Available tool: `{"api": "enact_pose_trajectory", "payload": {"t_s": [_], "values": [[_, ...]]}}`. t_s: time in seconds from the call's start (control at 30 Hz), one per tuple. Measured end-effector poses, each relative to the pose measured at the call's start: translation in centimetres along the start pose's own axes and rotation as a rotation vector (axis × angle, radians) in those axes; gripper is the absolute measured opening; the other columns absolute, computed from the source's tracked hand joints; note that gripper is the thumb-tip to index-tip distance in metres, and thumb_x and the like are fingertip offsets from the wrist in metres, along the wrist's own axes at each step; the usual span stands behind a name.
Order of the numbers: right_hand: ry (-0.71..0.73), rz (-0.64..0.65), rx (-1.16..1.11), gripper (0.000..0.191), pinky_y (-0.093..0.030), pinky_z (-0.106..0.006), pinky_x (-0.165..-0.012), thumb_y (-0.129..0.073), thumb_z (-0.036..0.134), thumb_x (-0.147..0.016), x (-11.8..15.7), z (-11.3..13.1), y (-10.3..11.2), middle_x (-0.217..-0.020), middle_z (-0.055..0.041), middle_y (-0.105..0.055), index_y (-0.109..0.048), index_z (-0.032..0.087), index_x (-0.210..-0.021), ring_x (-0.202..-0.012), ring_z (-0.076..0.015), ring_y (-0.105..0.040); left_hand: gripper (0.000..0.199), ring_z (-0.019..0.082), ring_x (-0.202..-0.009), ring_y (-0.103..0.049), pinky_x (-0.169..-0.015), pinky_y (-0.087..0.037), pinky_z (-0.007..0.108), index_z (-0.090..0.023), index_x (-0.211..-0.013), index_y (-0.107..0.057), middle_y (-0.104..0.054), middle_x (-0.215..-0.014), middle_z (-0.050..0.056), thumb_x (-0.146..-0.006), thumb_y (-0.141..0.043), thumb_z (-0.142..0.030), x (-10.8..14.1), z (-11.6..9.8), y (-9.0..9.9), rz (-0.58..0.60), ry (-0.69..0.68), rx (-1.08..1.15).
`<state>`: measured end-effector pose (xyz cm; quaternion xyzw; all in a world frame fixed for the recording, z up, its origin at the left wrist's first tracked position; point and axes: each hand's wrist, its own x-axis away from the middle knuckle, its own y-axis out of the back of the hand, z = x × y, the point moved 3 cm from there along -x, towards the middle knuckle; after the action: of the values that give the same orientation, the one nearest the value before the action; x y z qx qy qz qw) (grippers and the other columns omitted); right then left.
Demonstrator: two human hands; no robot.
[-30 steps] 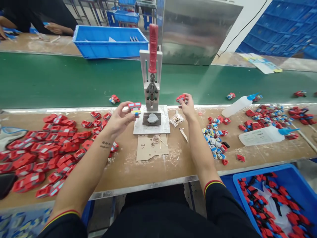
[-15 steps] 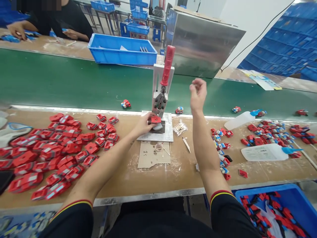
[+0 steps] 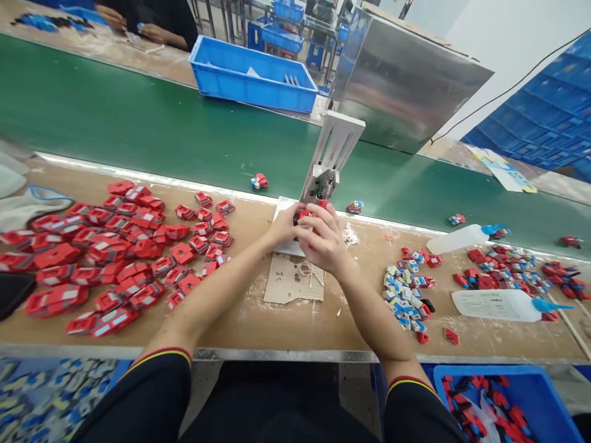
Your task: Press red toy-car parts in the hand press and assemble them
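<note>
The long green conveyor belt [image 3: 138, 117] lies behind the brown worktop [image 3: 258, 320]. A blue rectangular plastic crate [image 3: 258, 89] is positioned beyond the belt. Loose red plastic parts [image 3: 106, 246] cover the worktop's left side. The silver metal press [image 3: 339, 141] stands upright near the belt edge. The right hand [image 3: 325, 240] and left hand [image 3: 282, 227] are together at its lower section, fingers curled. A small red plastic piece [image 3: 305, 213] is between them, partly hidden; which hand grips it cannot be determined.
</note>
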<state>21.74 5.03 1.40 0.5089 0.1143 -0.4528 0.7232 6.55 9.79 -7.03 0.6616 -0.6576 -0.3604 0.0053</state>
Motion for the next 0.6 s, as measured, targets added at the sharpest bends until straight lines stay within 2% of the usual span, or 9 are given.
{"api": "enact_pose_trajectory", "payload": {"t_s": [0.1,0.23,0.3,0.37,0.43,0.47,0.53,0.57,0.6], "values": [[-0.056,0.066,0.06,0.015,-0.039,-0.073,-0.128,-0.066,0.025,-0.089,2.1,-2.4,-2.1,-0.117,-0.0049,-0.076,-0.075,0.033,-0.097,-0.144,-0.0377,-0.059,0.04,0.016,-0.085,-0.075,-0.079,-0.06,0.028,-0.013,-0.121,-0.065,-0.08,-0.097,0.004,-0.086,-0.065,-0.031,0.2,0.3,0.0,0.027,0.123,0.086],[-0.071,0.147,0.117,0.015,-0.042,-0.073,-0.125,-0.07,0.043,-0.089,2.0,-4.3,-3.8,-0.117,-0.0092,-0.078,-0.076,0.03,-0.095,-0.141,-0.042,-0.061,0.044,0.024,-0.095,-0.077,-0.088,-0.062,0.037,-0.017,-0.123,-0.064,-0.081,-0.105,0.009,-0.079,-0.071,-0.02,0.3,-0.1,-0.2,0.051,0.216,0.133],[-0.062,0.161,0.137,0.024,-0.045,-0.07,-0.123,-0.071,0.052,-0.089,2.0,-4.2,-3.4,-0.118,-0.0094,-0.079,-0.076,0.03,-0.096,-0.138,-0.0411,-0.063,0.048,0.026,-0.099,-0.076,-0.093,-0.061,0.039,-0.017,-0.126,-0.063,-0.08,-0.11,0.01,-0.079,-0.071,-0.018,0.2,-0.5,-0.3,0.068,0.24,0.135],[-0.002,0.071,0.169,0.028,-0.046,-0.067,-0.122,-0.069,0.055,-0.091,2.7,-3.3,-1.5,-0.125,-0.0078,-0.077,-0.076,0.032,-0.105,-0.137,-0.0386,-0.064,0.052,0.026,-0.103,-0.076,-0.096,-0.06,0.04,-0.016,-0.131,-0.062,-0.079,-0.114,0.012,-0.08,-0.072,-0.017,0.2,-0.9,0.1,0.094,0.249,0.127],[0.086,-0.127,0.213,0.03,-0.049,-0.064,-0.117,-0.067,0.053,-0.094,4.2,-2.0,1.5,-0.13,-0.0069,-0.075,-0.074,0.034,-0.115,-0.133,-0.0364,-0.066,0.059,0.028,-0.112,-0.074,-0.102,-0.058,0.041,-0.017,-0.138,-0.059,-0.077,-0.123,0.013,-0.081,-0.074,-0.02,0.2,-0.8,1.6,0.114,0.253,0.1],[0.111,-0.238,0.227,0.029,-0.051,-0.062,-0.113,-0.066,0.05,-0.096,5.2,-1.3,3.1,-0.13,-0.0072,-0.074,-0.072,0.034,-0.118,-0.128,-0.0352,-0.068,0.061,0.029,-0.119,-0.072,-0.107,-0.056,0.043,-0.017,-0.14,-0.059,-0.075,-0.129,0.015,-0.081,-0.075,-0.021,0.3,-0.5,2.9,0.114,0.258,0.081],[0.072,-0.41,0.218,0.023,-0.057,-0.056,-0.102,-0.059,0.041,-0.101,7.6,-0.5,5.7,-0.121,-0.0083,-0.074,-0.071,0.032,-0.118,-0.115,-0.0311,-0.071,0.058,0.033,-0.134,-0.064,-0.118,-0.048,0.049,-0.018,-0.139,-0.061,-0.069,-0.142,0.016,-0.083,-0.073,-0.026,0.6,0.9,6.3,0.101,0.291,-0.031],[0.019,-0.439,0.197,0.021,-0.058,-0.051,-0.096,-0.056,0.036,-0.103,8.8,-0.3,6.4,-0.114,-0.0084,-0.074,-0.071,0.03,-0.116,-0.107,-0.0289,-0.072,0.053,0.037,-0.139,-0.059,-0.122,-0.042,0.053,-0.016,-0.136,-0.064,-0.067,-0.144,0.018,-0.084,-0.072,-0.025,0.8,1.9,8.2,0.082,0.324,-0.109],[-0.045,-0.414,0.172,0.02,-0.06,-0.047,-0.089,-0.054,0.033,-0.104,9.8,-0.2,6.5,-0.107,-0.008,-0.074,-0.07,0.028,-0.113,-0.1,-0.0268,-0.072,0.048,0.038,-0.141,-0.057,-0.123,-0.039,0.056,-0.018,-0.133,-0.067,-0.067,-0.142,0.018,-0.086,-0.07,-0.027,1.0,3.0,10.2,0.093,0.379,-0.327]]}}
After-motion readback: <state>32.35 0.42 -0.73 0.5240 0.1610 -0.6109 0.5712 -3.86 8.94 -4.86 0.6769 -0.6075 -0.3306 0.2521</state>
